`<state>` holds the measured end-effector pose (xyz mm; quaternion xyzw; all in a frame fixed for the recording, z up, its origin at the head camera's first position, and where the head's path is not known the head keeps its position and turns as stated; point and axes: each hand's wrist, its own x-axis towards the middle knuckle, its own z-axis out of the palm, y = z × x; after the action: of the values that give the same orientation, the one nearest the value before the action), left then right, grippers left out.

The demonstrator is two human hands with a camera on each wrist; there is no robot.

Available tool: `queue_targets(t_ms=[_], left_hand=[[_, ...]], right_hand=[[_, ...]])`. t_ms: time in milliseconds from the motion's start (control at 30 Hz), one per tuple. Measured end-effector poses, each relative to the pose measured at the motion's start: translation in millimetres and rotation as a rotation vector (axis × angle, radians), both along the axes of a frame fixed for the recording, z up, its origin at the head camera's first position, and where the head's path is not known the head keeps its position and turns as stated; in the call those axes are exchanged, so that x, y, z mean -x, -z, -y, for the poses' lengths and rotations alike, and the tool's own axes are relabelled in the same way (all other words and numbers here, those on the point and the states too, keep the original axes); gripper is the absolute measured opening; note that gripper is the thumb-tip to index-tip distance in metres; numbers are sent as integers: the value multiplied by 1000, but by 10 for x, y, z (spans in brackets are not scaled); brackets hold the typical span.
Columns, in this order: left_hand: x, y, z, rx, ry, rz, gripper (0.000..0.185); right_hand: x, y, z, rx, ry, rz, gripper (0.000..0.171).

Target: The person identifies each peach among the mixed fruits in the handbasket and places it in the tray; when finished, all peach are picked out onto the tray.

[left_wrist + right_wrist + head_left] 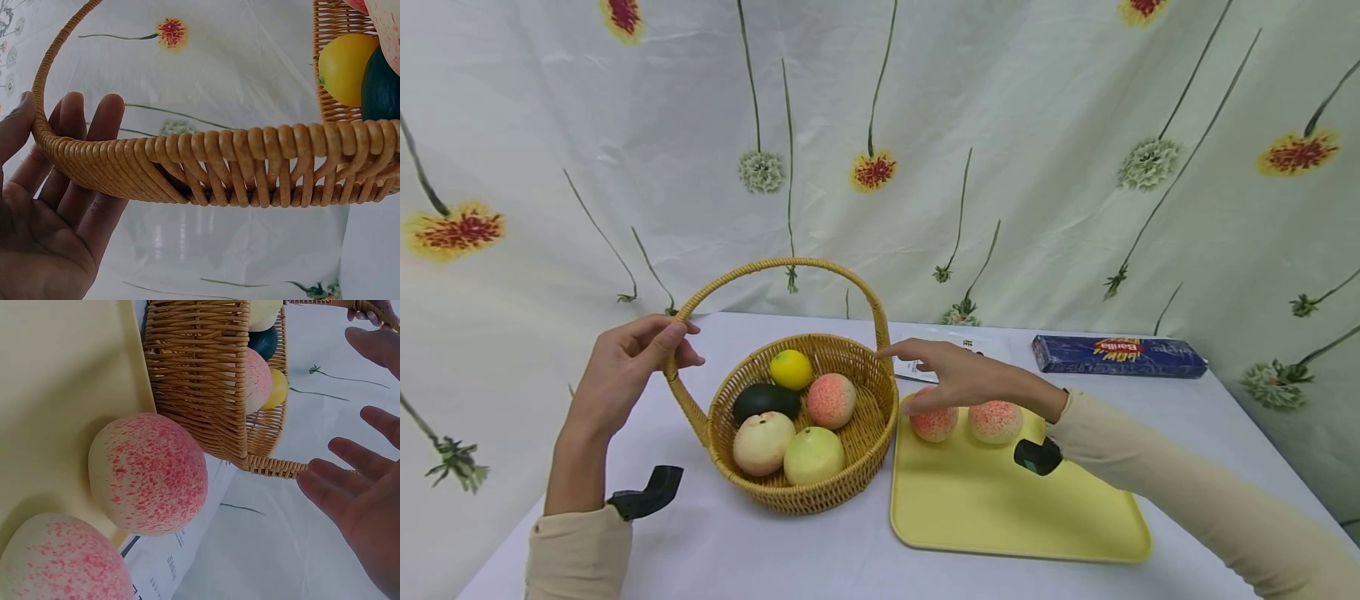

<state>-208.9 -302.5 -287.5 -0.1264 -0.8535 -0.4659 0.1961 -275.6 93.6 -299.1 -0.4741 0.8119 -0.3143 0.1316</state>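
A wicker basket with a tall arched handle stands left of centre. My left hand pinches the handle's left side, thumb in front and fingers behind. In the basket lie a yellow lemon, a dark green avocado-like fruit, a pink-speckled peach, a pale peach-like fruit and a pale green round fruit. My right hand reaches over two speckled peaches with its fingers extended, fingertips right at the handle's right side. In the right wrist view its palm holds nothing.
A yellow tray lies right of the basket, with the two peaches at its back left. Behind it are a white printed packet and a blue Barilla box. A flowered cloth hangs behind the table.
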Motion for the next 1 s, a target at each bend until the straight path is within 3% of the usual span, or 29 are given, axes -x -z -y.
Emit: queue_targets(t_ms=[467,767,1000], left_hand=[[-11,-8,11,8,-6,4,27],[-5,10,21,-2,6,-7,22],[3,6,12,-9,15,-2,22]], right_hand=[[75,-70,408,-190,-7,-85,70],[131,-100,657,-200,-72,-56,68],[192,-79,784,-233,-54,-72,68]])
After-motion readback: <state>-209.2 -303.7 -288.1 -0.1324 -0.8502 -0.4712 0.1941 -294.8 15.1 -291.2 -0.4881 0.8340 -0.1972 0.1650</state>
